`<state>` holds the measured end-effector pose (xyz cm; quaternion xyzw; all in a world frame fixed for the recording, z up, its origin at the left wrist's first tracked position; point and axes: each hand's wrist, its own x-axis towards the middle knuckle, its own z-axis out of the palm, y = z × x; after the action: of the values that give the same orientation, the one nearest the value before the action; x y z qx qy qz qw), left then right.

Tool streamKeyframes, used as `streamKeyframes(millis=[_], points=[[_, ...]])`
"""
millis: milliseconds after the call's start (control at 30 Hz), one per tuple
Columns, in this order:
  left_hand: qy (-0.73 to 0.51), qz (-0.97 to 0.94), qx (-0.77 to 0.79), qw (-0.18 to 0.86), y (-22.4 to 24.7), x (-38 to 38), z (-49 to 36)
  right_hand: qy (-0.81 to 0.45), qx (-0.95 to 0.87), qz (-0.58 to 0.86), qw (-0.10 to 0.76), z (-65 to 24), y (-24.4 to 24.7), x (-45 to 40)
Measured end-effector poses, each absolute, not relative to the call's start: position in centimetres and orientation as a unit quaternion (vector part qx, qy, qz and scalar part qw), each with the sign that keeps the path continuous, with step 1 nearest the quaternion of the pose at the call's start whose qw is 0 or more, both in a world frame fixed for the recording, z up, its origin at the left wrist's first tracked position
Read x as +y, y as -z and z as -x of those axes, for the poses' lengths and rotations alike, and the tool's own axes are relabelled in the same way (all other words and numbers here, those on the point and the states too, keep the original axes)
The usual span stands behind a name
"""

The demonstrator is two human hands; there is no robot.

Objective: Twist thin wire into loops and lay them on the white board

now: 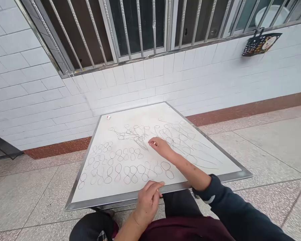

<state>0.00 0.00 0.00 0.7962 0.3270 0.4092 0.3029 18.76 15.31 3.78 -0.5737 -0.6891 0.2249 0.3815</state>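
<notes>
A white board-like tabletop (130, 115) with a grey metal rim lies in front of me, covered with dark thin-line drawings. Rows of figure-eight loops (134, 174) fill its near left part, and looser loops with long strokes spread over the middle and right. Over the middle of the board is my right hand (160, 146), its fingertips pinched together; whatever small thing they hold is too hidden to name. My left hand (149, 197) rests at the near rim with its fingers curled together, and I cannot make out what is inside them.
A small white and red item (108, 117) sits at the board's far left corner. Behind stands a white tiled wall (130, 83) with barred windows (137, 26). A patterned bag (261, 43) hangs at the right. Speckled tile floor (263, 144) surrounds the table.
</notes>
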Motion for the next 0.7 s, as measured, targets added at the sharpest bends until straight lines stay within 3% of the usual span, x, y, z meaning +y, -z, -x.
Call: streamKeyframes(millis=[167, 367, 700], points=[[-0.515, -0.67, 0.405, 0.349, 2.7, -0.4, 2.2, -0.249, -0.702, 0.586, 0.319, -14.5, -3.1, 19.6], [-0.586, -0.627, 0.39, 0.334, 5.2, 0.1, 3.8, -0.207, -0.735, 0.6, 0.24, -13.4, -1.1, 22.7], [-0.601, -0.596, 0.444, 0.295, 3.3, 1.7, 8.5, -0.122, -0.748, 0.622, 0.197, -16.5, 1.5, 23.9]])
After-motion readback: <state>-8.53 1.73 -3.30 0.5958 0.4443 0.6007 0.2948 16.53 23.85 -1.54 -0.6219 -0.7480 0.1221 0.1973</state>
